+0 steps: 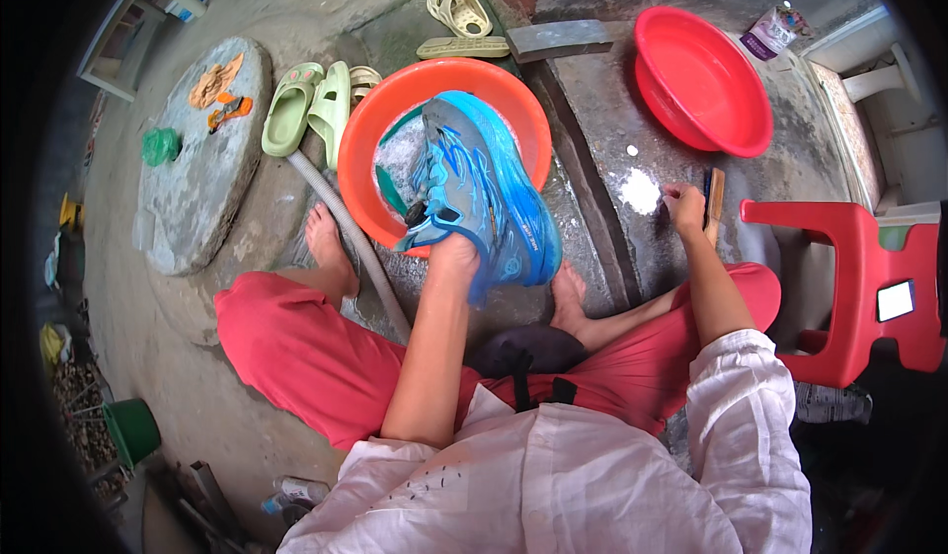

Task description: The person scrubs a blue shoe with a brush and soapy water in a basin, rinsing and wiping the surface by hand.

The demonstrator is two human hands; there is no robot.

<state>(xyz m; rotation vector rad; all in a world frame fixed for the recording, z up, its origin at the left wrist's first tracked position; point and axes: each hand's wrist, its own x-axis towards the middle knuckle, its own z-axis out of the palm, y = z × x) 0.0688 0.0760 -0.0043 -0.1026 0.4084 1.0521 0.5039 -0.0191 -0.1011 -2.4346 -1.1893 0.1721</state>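
My left hand [453, 254] is pushed into the opening of a blue and grey running shoe [485, 184], its fingers hidden inside. The shoe is held up over an orange plastic basin [444, 72] that contains sudsy water [400, 154] and something green. At the right, my right hand [683, 200] is beside a heap of white powder [639, 191] on the wet concrete, fingertips bent together; whether they pinch anything is unclear. Just beyond that hand lies a wooden-backed brush [715, 202], partly hidden.
A red basin [703, 80] stands at the upper right, near a red plastic stool [852, 287] with a phone [896, 301] on it. Green slippers [292, 109], a ribbed grey hose [348, 232] and a round stone slab [207, 184] are on the left. A narrow gutter [592, 191] crosses the floor.
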